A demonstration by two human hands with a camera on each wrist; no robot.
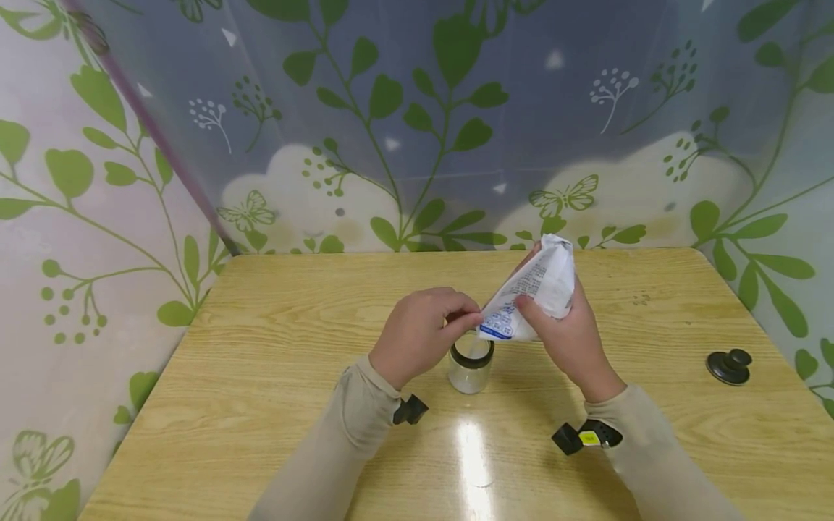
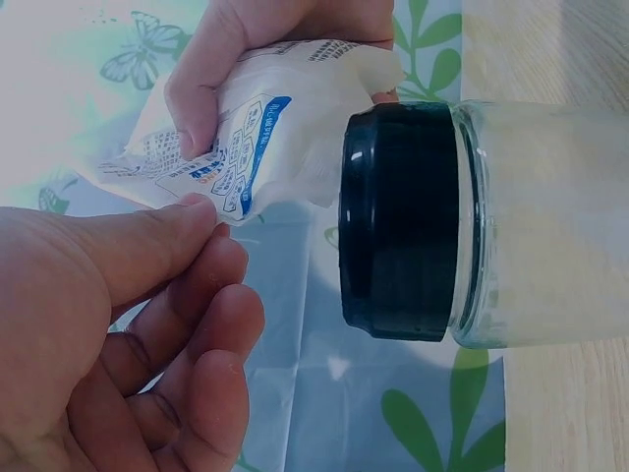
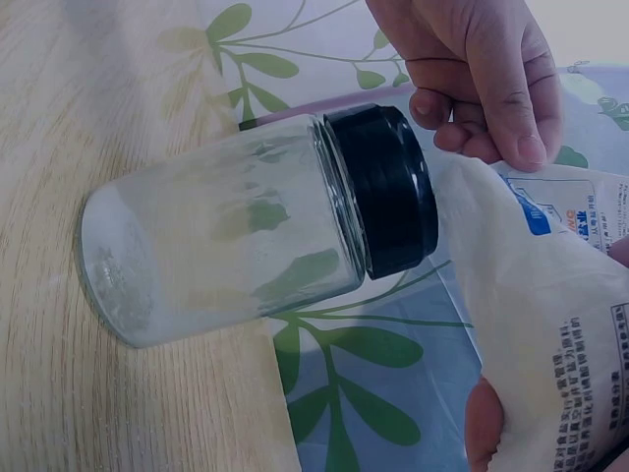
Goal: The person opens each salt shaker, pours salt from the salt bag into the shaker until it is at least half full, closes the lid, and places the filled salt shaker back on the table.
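Note:
A white plastic bag [image 1: 554, 282] with blue and black print tilts down over a glass jar [image 1: 469, 378] with a black collar. My right hand [image 1: 576, 340] grips the bag's body, thumb across its printed front. The thumb and forefinger of my left hand [image 1: 423, 329] pinch the bag's lower corner, the other fingers loosely bent in the left wrist view. Upright on the table, the jar has its mouth just below the bag's lower end. White grainy stuff [image 3: 123, 275] covers the jar's bottom in the right wrist view. What the bag holds is hidden.
A round black lid [image 1: 728, 367] with a knob lies on the wooden table [image 1: 260, 376], near its right edge. Behind the table hangs a leaf-patterned curtain [image 1: 417, 145]. Black wrist cameras hang below both sleeves.

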